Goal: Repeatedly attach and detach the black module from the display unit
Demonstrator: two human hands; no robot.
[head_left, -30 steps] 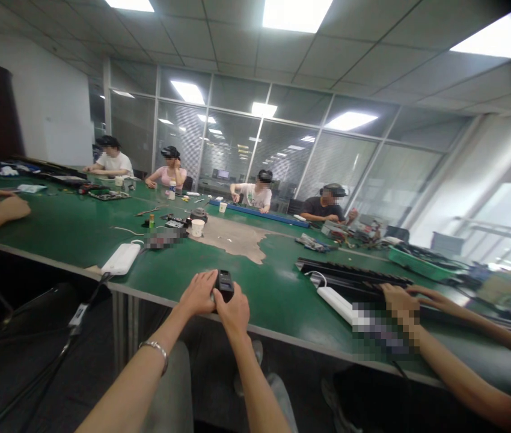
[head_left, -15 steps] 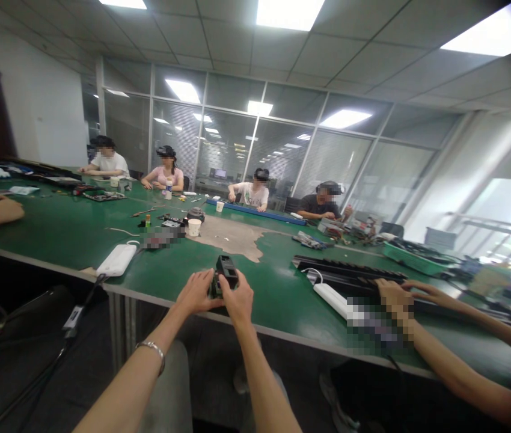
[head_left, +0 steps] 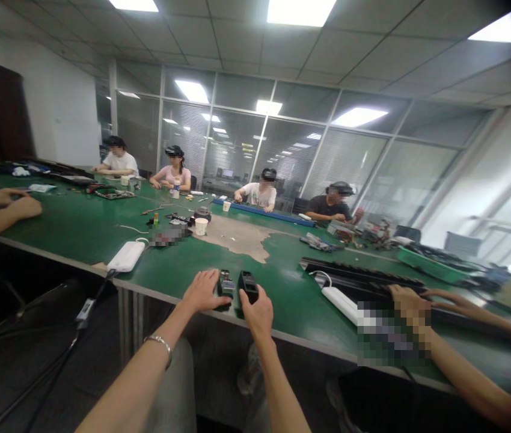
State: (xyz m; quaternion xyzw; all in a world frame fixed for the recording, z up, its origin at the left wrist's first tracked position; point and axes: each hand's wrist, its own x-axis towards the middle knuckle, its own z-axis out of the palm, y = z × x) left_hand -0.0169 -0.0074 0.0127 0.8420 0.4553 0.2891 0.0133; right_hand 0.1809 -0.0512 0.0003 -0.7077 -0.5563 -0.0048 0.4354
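Observation:
Near the front edge of the green table (head_left: 156,279), my left hand (head_left: 202,292) is closed on a small open device with metal and electronic parts (head_left: 225,282). My right hand (head_left: 258,310) grips a black plastic housing (head_left: 247,282), its thumb along the near side. The two pieces stand side by side with a narrow gap between them. My fingers on their far sides are partly hidden. A silver bracelet (head_left: 160,341) is on my left wrist.
White power banks (head_left: 126,257) lie left and right. A paper cup (head_left: 201,226) stands beyond my hands. On the right, a co-worker's hands (head_left: 411,304) rest by long black rails (head_left: 364,276). Another person's hands (head_left: 23,204) are at far left. A green basket (head_left: 431,264) holds cables.
My hands have moved apart, and the black housing is now separate from the open device. The whole view has shifted slightly to the left.

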